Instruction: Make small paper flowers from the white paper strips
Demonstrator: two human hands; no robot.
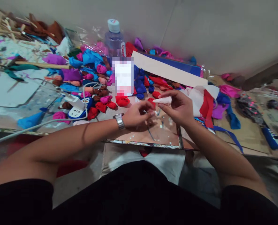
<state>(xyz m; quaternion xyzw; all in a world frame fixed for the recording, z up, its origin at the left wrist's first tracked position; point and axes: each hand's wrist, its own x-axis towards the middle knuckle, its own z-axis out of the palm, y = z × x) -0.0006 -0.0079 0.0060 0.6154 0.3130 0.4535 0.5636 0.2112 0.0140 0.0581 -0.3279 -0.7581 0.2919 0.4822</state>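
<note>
Between the thumb and fingers of my right hand (pixel 179 106) is a small, pale pinkish-white pointed piece (pixel 164 100), perhaps cloth, its tip toward the left. My left hand (pixel 139 115), with a metal watch (pixel 119 121) on the wrist, is just left of it. Its fingers are curled together; whatever they pinch is too small to make out. Both hands hover above the tabletop's near edge. Behind them lie red cloth bundles (pixel 122 100) and dark blue bundles (pixel 140 84). Right of my right hand are white cloth (pixel 196 100) and a red strip (pixel 207 107).
A plastic bottle (pixel 115 40) stands behind a blurred white rectangle (pixel 123 76). A long pale board (pixel 169 69) lies at the back. On the left are a power strip (pixel 79 113) with a white cable (pixel 45 124), a wooden handle (pixel 45 65) and a blue cone-shaped piece (pixel 31 120).
</note>
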